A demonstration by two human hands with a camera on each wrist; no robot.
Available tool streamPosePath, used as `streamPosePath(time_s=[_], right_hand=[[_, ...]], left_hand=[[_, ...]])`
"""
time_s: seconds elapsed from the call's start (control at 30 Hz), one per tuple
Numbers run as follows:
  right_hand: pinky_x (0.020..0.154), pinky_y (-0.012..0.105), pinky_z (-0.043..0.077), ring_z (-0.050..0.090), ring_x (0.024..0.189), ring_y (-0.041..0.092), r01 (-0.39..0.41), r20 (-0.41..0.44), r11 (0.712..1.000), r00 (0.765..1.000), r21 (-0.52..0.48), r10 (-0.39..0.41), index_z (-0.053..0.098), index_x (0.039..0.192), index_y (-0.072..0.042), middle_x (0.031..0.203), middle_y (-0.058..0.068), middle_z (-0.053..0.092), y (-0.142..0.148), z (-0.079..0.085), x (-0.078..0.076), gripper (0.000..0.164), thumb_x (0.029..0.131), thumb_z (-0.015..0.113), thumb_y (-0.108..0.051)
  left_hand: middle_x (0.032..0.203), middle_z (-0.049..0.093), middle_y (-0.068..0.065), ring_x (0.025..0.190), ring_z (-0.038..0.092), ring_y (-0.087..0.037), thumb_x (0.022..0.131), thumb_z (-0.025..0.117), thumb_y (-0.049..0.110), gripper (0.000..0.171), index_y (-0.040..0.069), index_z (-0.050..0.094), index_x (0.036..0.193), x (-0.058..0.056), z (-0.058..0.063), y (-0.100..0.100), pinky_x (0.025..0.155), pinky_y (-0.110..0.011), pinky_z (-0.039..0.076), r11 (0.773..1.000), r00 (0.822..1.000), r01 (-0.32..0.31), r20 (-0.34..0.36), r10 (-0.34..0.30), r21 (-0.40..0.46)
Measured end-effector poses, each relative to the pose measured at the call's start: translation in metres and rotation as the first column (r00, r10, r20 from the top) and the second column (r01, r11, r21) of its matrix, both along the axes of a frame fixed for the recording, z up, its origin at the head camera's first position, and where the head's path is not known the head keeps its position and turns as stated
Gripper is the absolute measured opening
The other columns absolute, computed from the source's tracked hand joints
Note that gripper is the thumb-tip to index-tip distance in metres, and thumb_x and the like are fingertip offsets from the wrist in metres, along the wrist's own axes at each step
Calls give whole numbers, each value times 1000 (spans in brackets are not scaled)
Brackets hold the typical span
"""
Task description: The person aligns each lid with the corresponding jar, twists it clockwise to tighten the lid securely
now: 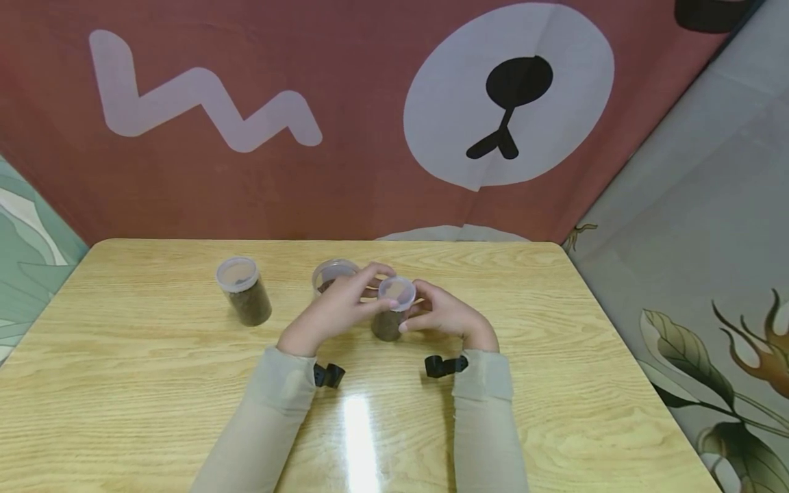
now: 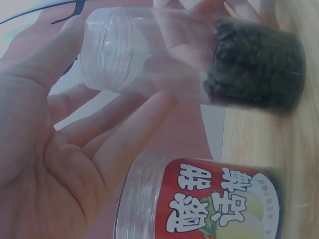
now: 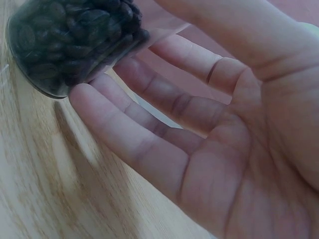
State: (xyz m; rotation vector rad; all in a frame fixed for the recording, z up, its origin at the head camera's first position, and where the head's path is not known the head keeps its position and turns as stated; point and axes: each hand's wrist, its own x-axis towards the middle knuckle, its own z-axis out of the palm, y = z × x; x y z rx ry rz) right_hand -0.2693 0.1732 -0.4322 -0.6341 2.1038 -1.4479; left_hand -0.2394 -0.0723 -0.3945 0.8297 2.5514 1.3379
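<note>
Between my two hands is a clear plastic jar [image 1: 387,327] with a translucent lid [image 1: 397,293], its lower part filled with dark, oval, bean-like pieces [image 2: 259,64]. My left hand [image 1: 339,305] holds it at the top, thumb on the near side of the lid and fingers curving round the far side. The right hand [image 1: 445,315] grips the jar's body from the right, its fingertips low near the base in the right wrist view. Just behind my left hand stands a second jar [image 1: 333,268] with a red label [image 2: 199,199], partly hidden by that hand.
A third lidded jar [image 1: 248,294] with dark contents stands apart to the left on the wooden table [image 1: 123,383]. A red cloth backdrop [image 1: 345,185] hangs along the table's far edge. A small black device [image 1: 329,375] sits at each cuff.
</note>
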Motion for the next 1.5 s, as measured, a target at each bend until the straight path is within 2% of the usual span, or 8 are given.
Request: streamPosePath(time_s=[0.13,0.6,0.8,1.03,1.5], right_hand=[[90,37,55,65,107,27,7,4,1000,1000,3,-7,52,133,-4,126,11,59,1,0,1,53,88,79,-3],[87,36,55,64,105,29,-6,-6,1000,1000,-10,6,51,135,-1,124,12,59,0,1,1,55,87,78,-1],[88,36,55,65,106,27,-5,2,1000,1000,-7,5,52,133,-3,124,10,59,0,1,2,52,88,79,-4],[88,36,55,65,105,28,-6,-3,1000,1000,-15,6,53,131,-2,121,11,61,0,0,0,51,87,79,-1],[87,36,55,64,106,31,-9,-6,1000,1000,-19,8,50,137,0,124,12,59,0,-1,-1,57,87,78,1]], left_hand=[[137,62,-11,125,61,-27,102,62,37,51,16,48,146,-1,0,-2,100,-44,54,1000,1000,21,-5,-21,-16],[151,51,-5,129,57,-28,106,55,32,48,17,48,151,-2,1,-6,106,-44,49,997,997,72,19,-72,16],[145,56,-8,126,60,-26,103,59,37,53,17,46,150,-2,1,-4,102,-42,53,999,999,49,20,-49,14],[132,63,-12,125,61,-25,98,67,37,52,13,46,139,-1,3,-1,100,-42,54,998,997,5,81,-9,56],[139,60,-12,128,58,-27,103,60,29,49,12,48,148,-3,2,-7,102,-44,52,997,997,67,30,-68,24]])
